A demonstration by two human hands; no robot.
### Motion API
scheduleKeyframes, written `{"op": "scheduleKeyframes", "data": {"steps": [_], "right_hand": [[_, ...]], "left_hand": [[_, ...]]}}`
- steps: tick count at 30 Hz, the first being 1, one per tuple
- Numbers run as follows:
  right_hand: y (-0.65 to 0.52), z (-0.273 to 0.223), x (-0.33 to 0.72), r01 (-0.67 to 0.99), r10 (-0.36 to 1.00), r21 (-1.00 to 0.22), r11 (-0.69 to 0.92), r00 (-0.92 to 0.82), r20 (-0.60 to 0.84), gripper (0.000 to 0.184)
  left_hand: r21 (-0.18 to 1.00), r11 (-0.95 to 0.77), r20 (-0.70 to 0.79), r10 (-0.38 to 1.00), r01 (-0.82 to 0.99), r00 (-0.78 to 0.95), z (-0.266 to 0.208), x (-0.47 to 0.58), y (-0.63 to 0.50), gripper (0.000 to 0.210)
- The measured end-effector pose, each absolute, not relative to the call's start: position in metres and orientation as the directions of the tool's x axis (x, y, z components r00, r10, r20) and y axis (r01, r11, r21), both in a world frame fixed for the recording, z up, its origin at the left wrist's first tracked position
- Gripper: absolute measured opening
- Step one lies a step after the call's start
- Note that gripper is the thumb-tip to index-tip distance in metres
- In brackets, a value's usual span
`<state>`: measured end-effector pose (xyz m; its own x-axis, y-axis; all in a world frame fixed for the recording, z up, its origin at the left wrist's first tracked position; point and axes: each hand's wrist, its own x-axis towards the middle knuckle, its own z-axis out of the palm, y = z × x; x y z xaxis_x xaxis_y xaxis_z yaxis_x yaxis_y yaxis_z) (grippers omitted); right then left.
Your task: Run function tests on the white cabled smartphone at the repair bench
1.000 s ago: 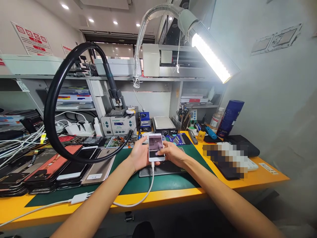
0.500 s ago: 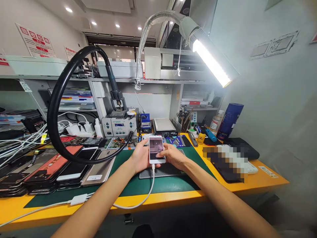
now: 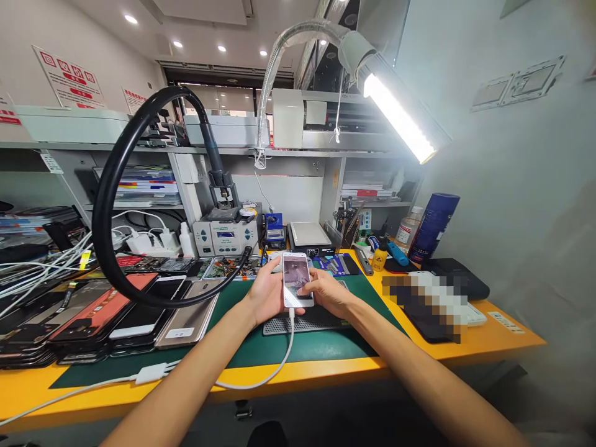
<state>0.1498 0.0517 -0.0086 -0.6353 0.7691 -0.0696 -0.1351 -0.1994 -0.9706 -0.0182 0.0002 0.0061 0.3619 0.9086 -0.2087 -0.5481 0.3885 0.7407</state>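
A white smartphone (image 3: 298,280) with its screen lit is held upright above the bench mat (image 3: 261,357). My left hand (image 3: 267,288) is closed around its left side and back. On the right side, my right hand (image 3: 328,288) grips the phone too, its thumb resting on the lower part of the screen. A white charging cable (image 3: 289,347) is plugged into the phone's bottom edge and loops down over the bench's front. Under the hands lies a dark perforated plate (image 3: 274,325), partly covered by them.
Stacked phones (image 3: 135,316) and a black hose loop (image 3: 100,230) occupy the left. Behind stand a rework station (image 3: 226,239) and a flat-topped heating unit (image 3: 310,234). A lit lamp (image 3: 398,115) hangs overhead. Bottles, a blue can (image 3: 435,226) and a partly blurred phone (image 3: 419,316) sit right.
The phone's screen picture has changed and a pale patch now shows at its lower left. The phone is tilted slightly differently. Both hands keep their hold.
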Motion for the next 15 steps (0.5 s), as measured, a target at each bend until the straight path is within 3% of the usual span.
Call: {"op": "scheduleKeyframes", "data": {"steps": [15], "right_hand": [[0.051,-0.0064,0.1501,-0.151,0.763,-0.966,-0.212,-0.644,-0.067,0.038]], "left_hand": [[0.767,0.38,-0.199,0.907,-0.517,0.37,0.0068,-0.0191,0.0,0.065]]}}
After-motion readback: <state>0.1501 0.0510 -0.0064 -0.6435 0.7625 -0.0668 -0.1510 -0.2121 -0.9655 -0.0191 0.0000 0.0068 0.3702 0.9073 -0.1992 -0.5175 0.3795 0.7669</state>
